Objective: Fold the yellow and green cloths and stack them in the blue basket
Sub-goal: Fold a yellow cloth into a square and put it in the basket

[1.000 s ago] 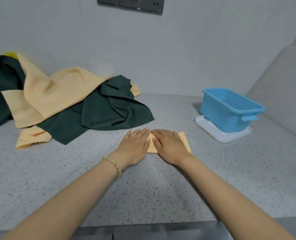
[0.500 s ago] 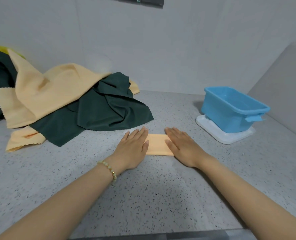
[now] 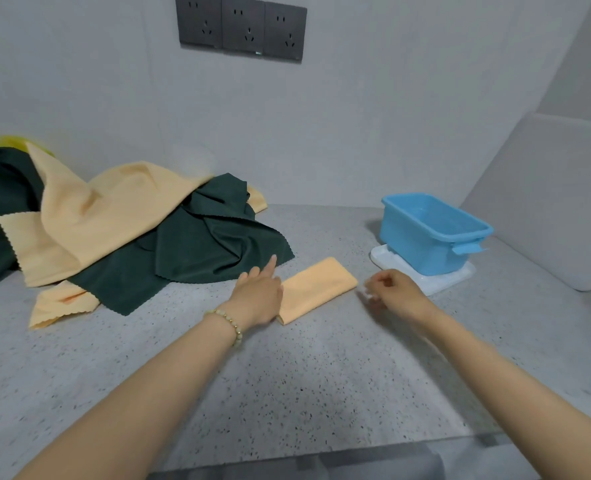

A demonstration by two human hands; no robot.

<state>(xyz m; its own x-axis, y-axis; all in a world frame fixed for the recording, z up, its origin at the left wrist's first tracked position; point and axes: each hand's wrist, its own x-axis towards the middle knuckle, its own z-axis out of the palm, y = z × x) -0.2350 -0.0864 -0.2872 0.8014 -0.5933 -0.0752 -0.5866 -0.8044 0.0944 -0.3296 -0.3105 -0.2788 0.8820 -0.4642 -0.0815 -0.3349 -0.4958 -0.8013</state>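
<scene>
A folded yellow cloth (image 3: 316, 287) lies as a narrow strip on the speckled counter (image 3: 287, 375), slanted toward the blue basket (image 3: 436, 216). My left hand (image 3: 257, 294) rests with straight fingers against the strip's left end. My right hand (image 3: 389, 289) hovers just off its right end, blurred, fingers loosely curled and holding nothing. The basket stands at the right with no cloth visible inside. Unfolded yellow cloths (image 3: 114, 216) and dark green cloths (image 3: 211, 244) are heaped at the left.
The basket sits on a white tray (image 3: 432, 284). A grey panel (image 3: 546, 202) leans behind it at the right. Dark wall sockets (image 3: 242, 29) are above. The counter's front edge runs along the bottom.
Both hands slid apart along the folded strip and came off its top. The right hand has lifted away and curled, and the strip now lies slanted toward the basket.
</scene>
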